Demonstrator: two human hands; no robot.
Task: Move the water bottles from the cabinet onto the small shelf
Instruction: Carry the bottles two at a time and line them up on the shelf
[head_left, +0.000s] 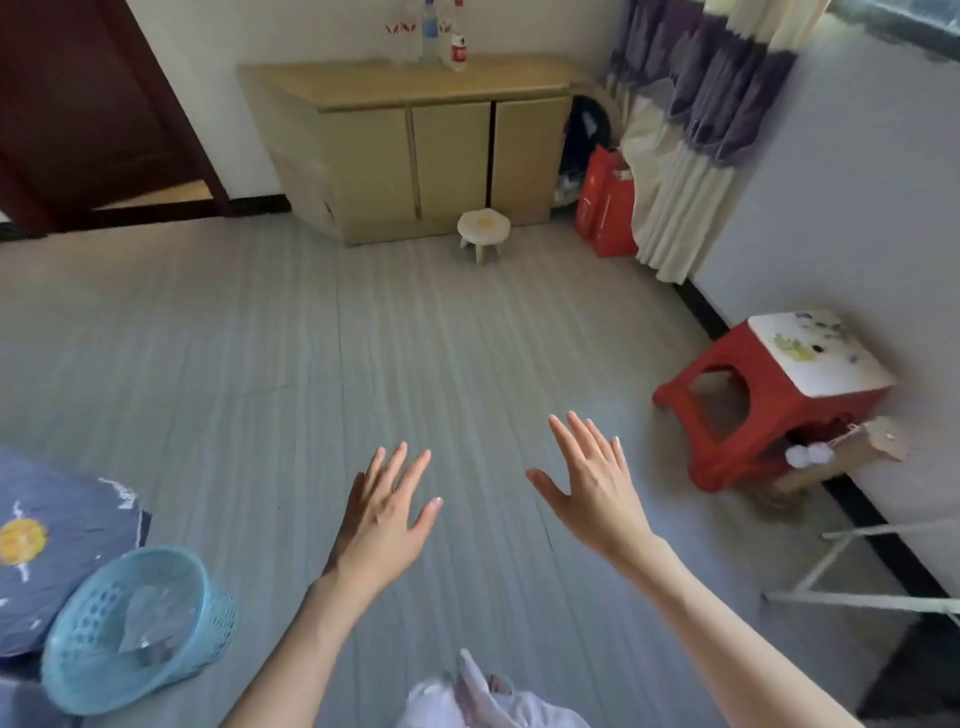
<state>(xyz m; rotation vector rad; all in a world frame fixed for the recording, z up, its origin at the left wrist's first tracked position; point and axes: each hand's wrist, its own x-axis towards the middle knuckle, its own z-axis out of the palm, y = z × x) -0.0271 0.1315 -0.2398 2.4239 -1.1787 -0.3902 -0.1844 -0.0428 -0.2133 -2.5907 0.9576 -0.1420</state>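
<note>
Clear plastic water bottles (430, 31) stand in a little bunch on the top surface of the light wooden cabinet (415, 150) by the far wall — one has a red label. A small round pale stool (484, 224) sits on the grey floor (311, 364) just in front of the cabinet. The left hand (387, 512) and the right hand (592, 486) are both held out over the floor, far from the bottles — fingers straight and spread wide, holding nothing. A red plastic stool (769, 400) stands by the right wall.
</note>
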